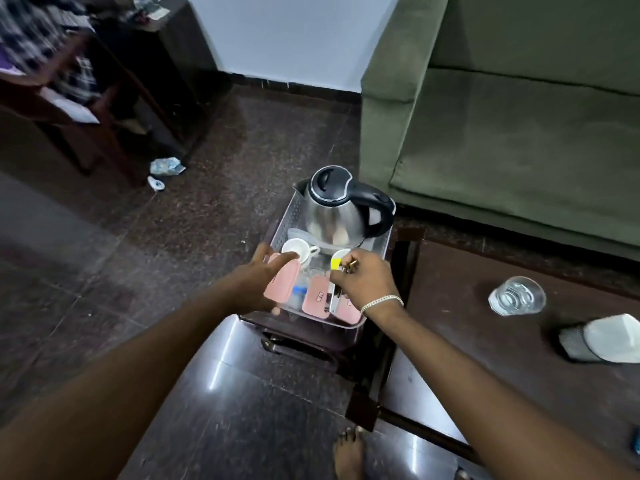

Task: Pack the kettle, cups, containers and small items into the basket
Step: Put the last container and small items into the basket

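A clear plastic basket (285, 221) stands on a dark low stool. Inside it, at the far end, is a steel kettle (337, 209) with a black lid and handle. In front of the kettle sit two white cups (298, 248). Several pink-lidded containers (316, 296) lie at the near end. My left hand (258, 284) rests on the leftmost pink container at the basket's left rim, its fingers reaching toward the left cup. My right hand (363, 284) is over the right cup, pinching small items, a yellow sachet (335, 263) among them.
A dark wooden table (519, 358) at the right carries a clear glass (517, 295) and a white-and-grey object (602, 337). A green sofa (502, 116) stands behind. Wrappers (166, 167) lie on the floor at the left. My bare foot (349, 452) is at the bottom.
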Demonstrator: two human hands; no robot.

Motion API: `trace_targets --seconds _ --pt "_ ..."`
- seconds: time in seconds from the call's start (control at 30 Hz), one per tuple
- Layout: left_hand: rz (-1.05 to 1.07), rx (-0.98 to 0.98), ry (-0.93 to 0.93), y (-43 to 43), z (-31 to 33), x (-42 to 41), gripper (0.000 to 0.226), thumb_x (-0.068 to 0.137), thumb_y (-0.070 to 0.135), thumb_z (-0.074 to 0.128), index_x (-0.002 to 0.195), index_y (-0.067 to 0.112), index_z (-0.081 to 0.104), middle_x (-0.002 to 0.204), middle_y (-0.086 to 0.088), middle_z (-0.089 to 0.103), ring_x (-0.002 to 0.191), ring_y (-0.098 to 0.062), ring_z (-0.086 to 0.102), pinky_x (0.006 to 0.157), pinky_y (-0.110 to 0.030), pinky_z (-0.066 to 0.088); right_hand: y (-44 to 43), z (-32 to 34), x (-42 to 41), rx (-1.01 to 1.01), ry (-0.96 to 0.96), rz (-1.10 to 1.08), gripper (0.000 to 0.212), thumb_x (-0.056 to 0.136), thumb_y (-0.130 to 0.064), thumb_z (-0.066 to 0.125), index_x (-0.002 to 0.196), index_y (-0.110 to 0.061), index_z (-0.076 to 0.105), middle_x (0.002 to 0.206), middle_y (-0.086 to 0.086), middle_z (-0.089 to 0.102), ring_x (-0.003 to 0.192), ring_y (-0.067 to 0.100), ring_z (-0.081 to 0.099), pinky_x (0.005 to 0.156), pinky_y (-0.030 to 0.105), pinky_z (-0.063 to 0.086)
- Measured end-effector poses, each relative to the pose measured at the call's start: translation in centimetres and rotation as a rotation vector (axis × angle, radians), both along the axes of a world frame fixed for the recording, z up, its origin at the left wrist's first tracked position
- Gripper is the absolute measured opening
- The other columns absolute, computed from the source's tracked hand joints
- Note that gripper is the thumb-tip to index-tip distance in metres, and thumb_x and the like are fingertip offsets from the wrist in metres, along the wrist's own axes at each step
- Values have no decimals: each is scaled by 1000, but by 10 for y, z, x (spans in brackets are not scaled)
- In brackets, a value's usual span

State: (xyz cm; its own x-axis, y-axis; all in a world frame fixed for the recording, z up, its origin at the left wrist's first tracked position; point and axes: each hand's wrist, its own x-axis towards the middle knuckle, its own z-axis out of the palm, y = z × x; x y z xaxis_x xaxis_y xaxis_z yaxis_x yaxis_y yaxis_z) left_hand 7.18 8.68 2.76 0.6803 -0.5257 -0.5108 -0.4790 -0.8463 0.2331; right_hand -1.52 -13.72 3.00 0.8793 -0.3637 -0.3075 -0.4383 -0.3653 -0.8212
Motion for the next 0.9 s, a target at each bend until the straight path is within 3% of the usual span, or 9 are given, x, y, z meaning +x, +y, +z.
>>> trace_targets --seconds 0.13,0.3,0.43,0.57,0.77,0.9 --pt "48 58 141 5 -19 12 124 63 31 95 156 49 16 139 -15 37 119 -40 57 99 -39 51 31 -18 27 -120 73 21 12 70 -21 75 71 -19 63 81 8 71 84 29 66 73 33 54" --pt "-10 47 140 -7 -36 29 115 59 31 97 151 37 28 120 -18 67 105 -36 66 88 -43 57 46 -47 47 -161 195 -34 25 74 -27 71 94 -14 67 105 12 67 96 33 64 72 28 42" --pt "-17 43 113 -14 -48 36 86 75 24 89 146 26 41 115 -19 69 103 -35 66 76 -30 44 52 -63 53 -261 264 9 27 77 -21 69 102 -10 67 110 16 67 99 36 65 75 31 46" --pt "-50 54 73 -19 -53 39 67 87 18 78 144 22 43 114 -22 68 107 -40 65 79 -37 47 59 -75 52 -308 295 49 27 79 -19 69 104 -8 65 110 18 64 93 39 67 70 32 45" --pt "-90 92 -55 -20 -62 29 65 88 7 71 138 14 31 100 -26 68 96 -45 67 70 -42 43 64 -77 53 -352 158 100 20 82 -10 63 102 -11 68 101 21 70 90 43 68 71 38 51" --pt "-98 150 -79 -20 -63 33 58 93 3 61 140 20 32 104 -24 69 96 -43 68 77 -48 54 63 -80 50 -383 152 166 18 85 -6 57 102 -9 61 99 21 70 90 43 68 68 39 51"
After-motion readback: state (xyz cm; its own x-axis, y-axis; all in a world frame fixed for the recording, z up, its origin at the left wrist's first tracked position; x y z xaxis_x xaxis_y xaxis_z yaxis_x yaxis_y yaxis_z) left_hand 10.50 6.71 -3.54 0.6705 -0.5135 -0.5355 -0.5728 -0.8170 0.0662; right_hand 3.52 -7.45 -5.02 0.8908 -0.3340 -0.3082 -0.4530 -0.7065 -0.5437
